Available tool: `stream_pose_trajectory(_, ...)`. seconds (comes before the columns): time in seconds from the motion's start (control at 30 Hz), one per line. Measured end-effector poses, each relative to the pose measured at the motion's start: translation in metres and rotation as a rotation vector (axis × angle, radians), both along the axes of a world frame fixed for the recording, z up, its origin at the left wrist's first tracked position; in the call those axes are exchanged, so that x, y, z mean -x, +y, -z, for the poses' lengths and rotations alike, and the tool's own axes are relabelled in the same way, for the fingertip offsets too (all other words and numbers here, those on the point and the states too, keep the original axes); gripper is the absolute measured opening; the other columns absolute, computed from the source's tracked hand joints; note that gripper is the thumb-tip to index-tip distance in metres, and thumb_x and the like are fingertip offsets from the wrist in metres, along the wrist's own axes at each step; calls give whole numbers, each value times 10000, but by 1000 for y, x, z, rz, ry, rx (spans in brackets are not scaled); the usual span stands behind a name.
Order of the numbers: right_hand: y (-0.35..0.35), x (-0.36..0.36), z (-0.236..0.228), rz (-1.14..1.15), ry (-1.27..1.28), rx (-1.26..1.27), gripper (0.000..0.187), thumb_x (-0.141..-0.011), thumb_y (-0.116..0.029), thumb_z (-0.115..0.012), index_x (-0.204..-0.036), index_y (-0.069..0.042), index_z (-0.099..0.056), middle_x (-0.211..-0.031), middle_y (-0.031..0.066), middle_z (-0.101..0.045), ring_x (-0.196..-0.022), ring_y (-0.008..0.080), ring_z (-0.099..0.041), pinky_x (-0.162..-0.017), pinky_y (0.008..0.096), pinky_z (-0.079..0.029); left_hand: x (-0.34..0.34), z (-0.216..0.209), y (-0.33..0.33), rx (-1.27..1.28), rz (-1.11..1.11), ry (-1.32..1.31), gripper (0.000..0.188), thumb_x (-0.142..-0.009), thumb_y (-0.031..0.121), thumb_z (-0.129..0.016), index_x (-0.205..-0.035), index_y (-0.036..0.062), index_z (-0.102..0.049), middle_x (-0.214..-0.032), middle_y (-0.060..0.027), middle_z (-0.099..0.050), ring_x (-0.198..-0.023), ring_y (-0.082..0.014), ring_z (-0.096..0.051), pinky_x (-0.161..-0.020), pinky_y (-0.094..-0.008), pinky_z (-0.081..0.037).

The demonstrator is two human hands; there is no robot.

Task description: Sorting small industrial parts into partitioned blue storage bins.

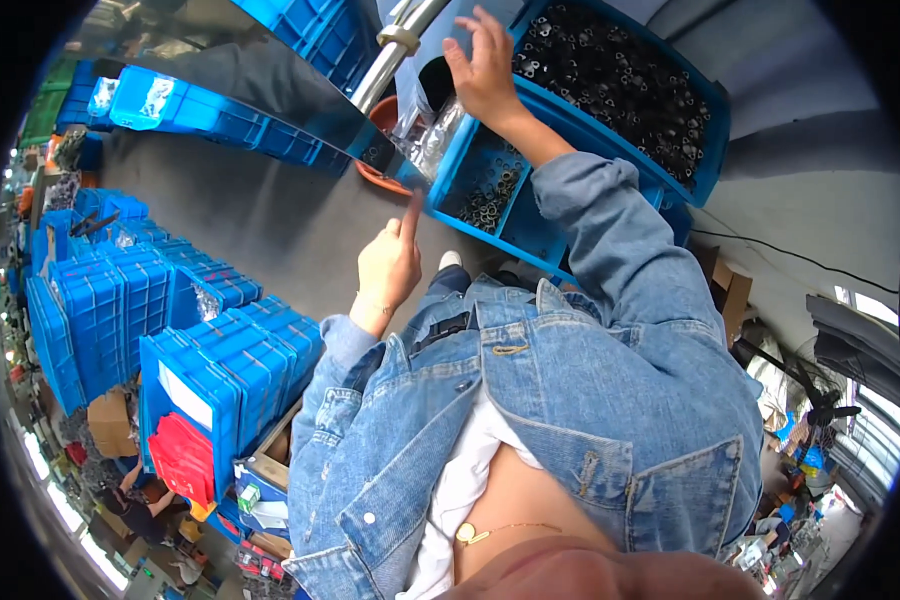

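Note:
My left hand (pixel 388 265) is closed in front of me, at the edge of a dark shiny panel. From its fist points a narrow brown thing (pixel 411 215) with a blurred dark tip; I cannot tell what it is. Farther off, my right hand (pixel 487 78) is raised above a blue divided tray (pixel 560 118), fingers apart and nothing visible in them. Small metal rings (pixel 488 205) lie in the tray's near-left compartment. Beyond my right forearm a blue bin (pixel 722 130) holds many small dark metal pieces (pixel 610 85). A clear plastic bag (pixel 438 145) lies left of my right hand.
An orange bowl (pixel 382 180) sits partly under the dark panel (pixel 240 75). A metal pole (pixel 382 70) with a collar rises beside my right hand. Stacked blue crates (pixel 235 360) stand on the left, one with red material (pixel 182 455). A cable (pixel 800 255) runs along the right.

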State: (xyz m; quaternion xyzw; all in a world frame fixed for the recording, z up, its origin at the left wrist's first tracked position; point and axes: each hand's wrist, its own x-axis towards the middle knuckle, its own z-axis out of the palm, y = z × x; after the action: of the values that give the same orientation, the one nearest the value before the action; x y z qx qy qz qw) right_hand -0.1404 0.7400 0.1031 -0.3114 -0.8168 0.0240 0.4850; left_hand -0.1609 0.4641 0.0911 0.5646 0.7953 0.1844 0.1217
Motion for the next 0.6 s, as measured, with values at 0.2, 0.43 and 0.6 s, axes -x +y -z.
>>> stream_pose_trajectory(0.2,-42,-100,-95,-328,379,293,281,-869,-130,-516,-1115,2,-550,-1096,220,-561,-986,328,-554,-807,372,-449,12,16,26,199,94,204,786,-712,32,-525,-1416,196,-216,-906,-151,-582,-674,-316,-609,-550,-413,-491)
stream_pose_trajectory(0.43,-69,-241,-16,-205,482,656,219,-920,-140,-478,-1102,-22,-506,-1056,78,-534,-910,138,-527,-795,246,-431,27,52,31,269,75,180,755,-766,56,-501,-1427,197,-162,-805,-139,-611,-667,-304,-623,-539,-404,-491)
stream_pose_trajectory(0.6,-113,-287,22,-9,541,972,222,-924,-138,-475,-1106,-14,-503,-1041,66,-559,-914,132,-540,-768,255,-441,19,20,30,121,124,157,675,-782,69,-528,-1396,158,-263,-757,-138,-609,-638,-288,-616,-535,-400,-485)
